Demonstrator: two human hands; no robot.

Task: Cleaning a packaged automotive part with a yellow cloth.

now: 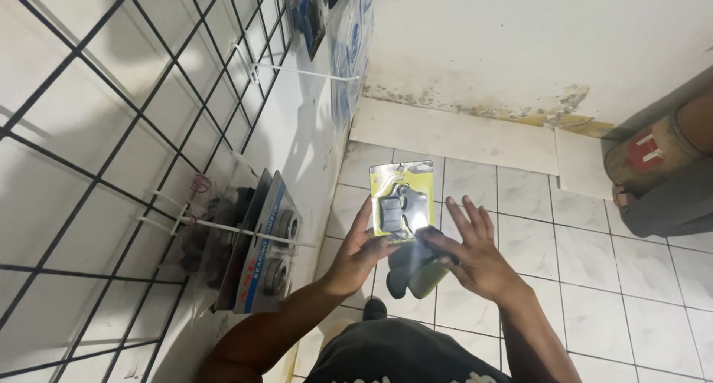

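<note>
My left hand holds a yellow blister pack with dark grey parts sealed under clear plastic, gripping it from the left edge and from behind. A second, similar pack sits lower, between both hands, partly hidden. My right hand has its fingers spread and rests on the right side of the packs, the thumb pressed across the lower one. Both forearms reach up from the bottom of the view, over a white tiled floor.
A black wire grid panel with white hooks covers the wall at left. Blue and grey blister cards with round bearings hang from a hook. More packs hang higher up. A tan cylinder lies at right.
</note>
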